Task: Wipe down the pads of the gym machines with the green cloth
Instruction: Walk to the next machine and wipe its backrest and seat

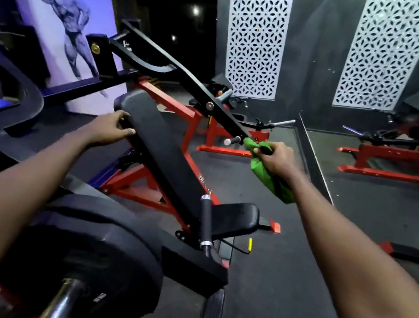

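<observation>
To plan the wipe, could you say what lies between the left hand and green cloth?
Head view: the black back pad, then the lever's chrome peg.

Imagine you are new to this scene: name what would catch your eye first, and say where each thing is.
The bright green cloth stands out, bunched in the right hand right of centre. The left hand grips the top of the long black back pad at centre. A bodybuilder mural glows purple at upper left.

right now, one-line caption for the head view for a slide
The left hand grips the top of the back pad; the right hand holds the green cloth off it.
</observation>
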The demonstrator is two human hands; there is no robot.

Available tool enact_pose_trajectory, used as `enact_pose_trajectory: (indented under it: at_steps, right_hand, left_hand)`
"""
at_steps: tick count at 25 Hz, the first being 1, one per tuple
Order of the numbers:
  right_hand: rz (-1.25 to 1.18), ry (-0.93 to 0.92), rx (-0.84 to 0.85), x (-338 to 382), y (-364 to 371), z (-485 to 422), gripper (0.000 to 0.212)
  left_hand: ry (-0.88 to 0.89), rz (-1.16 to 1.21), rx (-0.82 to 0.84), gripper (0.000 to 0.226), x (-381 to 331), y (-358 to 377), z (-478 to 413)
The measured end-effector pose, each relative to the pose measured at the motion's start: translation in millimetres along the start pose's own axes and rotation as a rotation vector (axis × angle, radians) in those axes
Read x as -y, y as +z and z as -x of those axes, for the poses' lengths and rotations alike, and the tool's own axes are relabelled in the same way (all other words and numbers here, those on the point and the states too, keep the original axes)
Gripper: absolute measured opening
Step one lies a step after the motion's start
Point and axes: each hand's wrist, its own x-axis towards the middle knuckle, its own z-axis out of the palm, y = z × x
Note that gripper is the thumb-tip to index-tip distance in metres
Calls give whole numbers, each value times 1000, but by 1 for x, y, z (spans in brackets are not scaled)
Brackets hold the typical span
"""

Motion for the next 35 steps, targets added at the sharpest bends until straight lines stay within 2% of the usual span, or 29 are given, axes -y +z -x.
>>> enact_pose_trajectory:
  at_steps: [7,13,19,27,35]
  right_hand:
    - [-48,-87,122,-9,36,-98,37]
    - [-87,-178,207,-6,76,-194,35]
    - [-107,-335,322,-3,145,-307,35]
    - [-192,-566,484,16,206,-431,27]
    - [-286,-685,590,55,285,-478,24]
  left_hand:
    - [-52,39,-101,58,-1,27,-75]
    - [-151,-25,-128,57,12,39,-119]
    - [-347,-83,-173,60,30,61,-149]
    - [-641,-107,-200,62,17,100,-173]
    - [-769,-126,-196,62,27,113,-206]
